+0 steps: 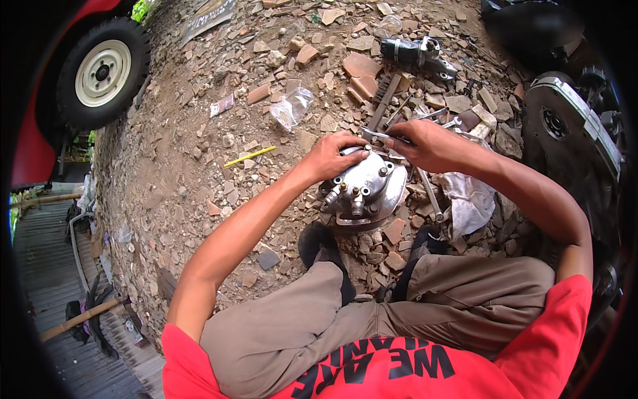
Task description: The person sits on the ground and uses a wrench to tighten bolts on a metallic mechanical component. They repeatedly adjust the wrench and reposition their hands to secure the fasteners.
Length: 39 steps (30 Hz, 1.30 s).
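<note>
Lying half open, the left hand's [337, 157] fingers touch the housing's [373, 181] far side; the right hand's [425, 142] fingers pinch a wrench [375, 135] there. The housing sits on stony ground [179, 186], just beyond the shoes [320, 245].

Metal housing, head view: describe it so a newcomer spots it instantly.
From the brown trousers, look up past the dark shoes. The metal housing sits there, under the left hand; its shiny silver dome sets it apart from dull rubble.

2 arms [246, 219] forward, fingers [353, 158] curled.
</note>
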Available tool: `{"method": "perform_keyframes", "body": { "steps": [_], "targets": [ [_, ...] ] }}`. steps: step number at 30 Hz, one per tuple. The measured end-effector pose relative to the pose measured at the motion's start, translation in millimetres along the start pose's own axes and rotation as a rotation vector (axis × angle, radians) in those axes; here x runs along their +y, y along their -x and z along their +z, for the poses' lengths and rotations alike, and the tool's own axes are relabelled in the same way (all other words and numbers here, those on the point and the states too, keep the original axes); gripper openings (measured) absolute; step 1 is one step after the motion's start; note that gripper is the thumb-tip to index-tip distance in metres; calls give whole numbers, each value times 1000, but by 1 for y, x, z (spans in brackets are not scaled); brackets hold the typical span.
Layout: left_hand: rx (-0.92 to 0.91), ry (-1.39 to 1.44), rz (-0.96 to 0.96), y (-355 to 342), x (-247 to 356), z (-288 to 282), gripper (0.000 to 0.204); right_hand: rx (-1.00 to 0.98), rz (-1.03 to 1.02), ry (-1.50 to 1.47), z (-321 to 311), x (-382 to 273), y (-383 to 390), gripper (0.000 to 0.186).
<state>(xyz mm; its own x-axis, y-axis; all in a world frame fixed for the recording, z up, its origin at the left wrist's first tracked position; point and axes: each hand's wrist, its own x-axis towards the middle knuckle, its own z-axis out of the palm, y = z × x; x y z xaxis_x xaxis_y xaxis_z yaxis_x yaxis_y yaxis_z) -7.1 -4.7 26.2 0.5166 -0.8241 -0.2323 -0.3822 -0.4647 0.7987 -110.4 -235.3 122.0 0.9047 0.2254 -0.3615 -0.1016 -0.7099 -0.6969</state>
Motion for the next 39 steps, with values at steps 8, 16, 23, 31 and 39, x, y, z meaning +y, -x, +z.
{"method": "perform_keyframes", "body": {
  "steps": [8, 16, 23, 31, 39],
  "targets": [
    [-23, -48, 0, -7, 2, 4, 43, 33, -373, 329, 7, 67, -24, 24],
    [-18, -47, -19, -4, 4, 3, 44, -63, -472, 576, -14, 65, -55, 28],
    [-17, -41, 22, -5, 2, 3, 45, -258, -417, 325, -13, 79, -70, 29],
    [47, -19, 96, -5, -10, 8, 47, -2, -75, 88, 52, 20, -1, 30],
    [21, -12, 43, -3, -1, 5, 43, 192, -254, 63, 3, 13, -2, 32]
  ]
}}
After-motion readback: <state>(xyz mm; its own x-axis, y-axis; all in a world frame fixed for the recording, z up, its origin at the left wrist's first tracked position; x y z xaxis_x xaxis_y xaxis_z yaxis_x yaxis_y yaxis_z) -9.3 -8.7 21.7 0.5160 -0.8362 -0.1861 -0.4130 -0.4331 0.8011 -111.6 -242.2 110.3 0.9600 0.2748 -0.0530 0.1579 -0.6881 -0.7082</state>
